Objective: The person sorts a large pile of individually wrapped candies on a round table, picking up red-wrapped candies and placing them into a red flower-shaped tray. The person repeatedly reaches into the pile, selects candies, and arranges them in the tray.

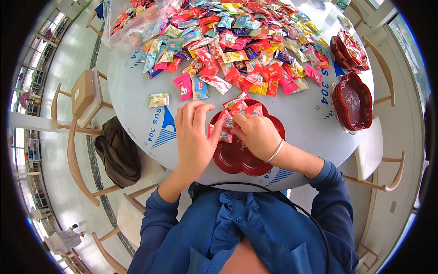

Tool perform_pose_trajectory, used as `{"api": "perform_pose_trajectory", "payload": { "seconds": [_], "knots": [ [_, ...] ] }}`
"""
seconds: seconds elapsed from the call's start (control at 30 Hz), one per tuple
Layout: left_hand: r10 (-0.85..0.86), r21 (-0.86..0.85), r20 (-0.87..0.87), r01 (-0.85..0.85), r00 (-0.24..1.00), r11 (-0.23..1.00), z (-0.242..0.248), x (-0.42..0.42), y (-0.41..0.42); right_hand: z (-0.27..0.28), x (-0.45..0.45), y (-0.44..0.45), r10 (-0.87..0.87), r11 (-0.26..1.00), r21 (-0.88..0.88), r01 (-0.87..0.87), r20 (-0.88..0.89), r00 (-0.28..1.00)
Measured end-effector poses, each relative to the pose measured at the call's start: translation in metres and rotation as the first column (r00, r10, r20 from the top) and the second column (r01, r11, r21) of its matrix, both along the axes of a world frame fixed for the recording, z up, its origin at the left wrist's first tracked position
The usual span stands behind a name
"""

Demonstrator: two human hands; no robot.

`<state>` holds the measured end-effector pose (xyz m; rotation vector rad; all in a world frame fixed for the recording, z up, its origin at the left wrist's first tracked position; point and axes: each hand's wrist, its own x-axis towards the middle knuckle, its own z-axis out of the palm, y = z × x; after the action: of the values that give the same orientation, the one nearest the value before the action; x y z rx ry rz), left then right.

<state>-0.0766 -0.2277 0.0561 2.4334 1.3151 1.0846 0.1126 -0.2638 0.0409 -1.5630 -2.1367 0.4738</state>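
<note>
A dark red flower-shaped plastic tray (pixel 239 162) sits near the table's front edge, with several red and pink wrapped candies (pixel 224 120) at its upper left. My right hand (pixel 258 133) reaches over the tray, fingertips pinched on one of these candies. Beside the tray's left rim, my left hand (pixel 195 133) has its fingers apart and its thumb against the candies; whether it grips one is unclear. Beyond both hands spreads a large heap of mixed wrapped candies (pixel 236 54). One pale green wrapped candy (pixel 158 100) lies apart at the left.
Stacked red flower-shaped trays (pixel 354 102) stand at the right, with another stack holding red wrappers (pixel 349 51) behind them. A clear plastic bag (pixel 133 30) with candies is at the back left. Wooden chairs surround the round table (pixel 137 85). A black cable crosses my front.
</note>
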Motion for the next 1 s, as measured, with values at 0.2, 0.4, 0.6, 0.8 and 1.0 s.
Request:
{"api": "perform_pose_trajectory", "payload": {
  "seconds": [0.2, 0.4, 0.6, 0.8, 1.0],
  "knots": [
    [-0.231, 0.003, 0.003, 0.231, 0.973, 0.973, 0.01, 0.009, 0.075, 0.028, 0.021, 0.024, -0.02, 1.0, -0.012, 0.018, -0.164, 0.986],
    [-0.264, 0.059, -0.23, 0.285, 0.936, 0.957, -0.051, 0.036, 0.155, 0.008, 0.071, 0.09, -0.145, 0.96, 0.228, 0.161, -0.086, 0.986],
    [-0.225, 0.04, -0.403, 0.263, 0.887, 0.964, -0.088, 0.048, 0.161, -0.043, 0.098, 0.102, -0.253, 0.96, 0.185, 0.211, 0.245, 0.936],
    [-0.278, 0.003, -0.408, 0.306, 0.87, 0.952, -0.08, 0.042, 0.167, -0.048, 0.101, 0.102, -0.222, 0.971, 0.156, 0.181, 0.313, 0.923],
    [-0.314, -0.02, -0.372, 0.331, 0.874, 0.943, -0.071, 0.035, 0.165, -0.037, 0.121, 0.104, -0.235, 0.961, 0.127, 0.245, -0.094, 0.967]
  ]
}}
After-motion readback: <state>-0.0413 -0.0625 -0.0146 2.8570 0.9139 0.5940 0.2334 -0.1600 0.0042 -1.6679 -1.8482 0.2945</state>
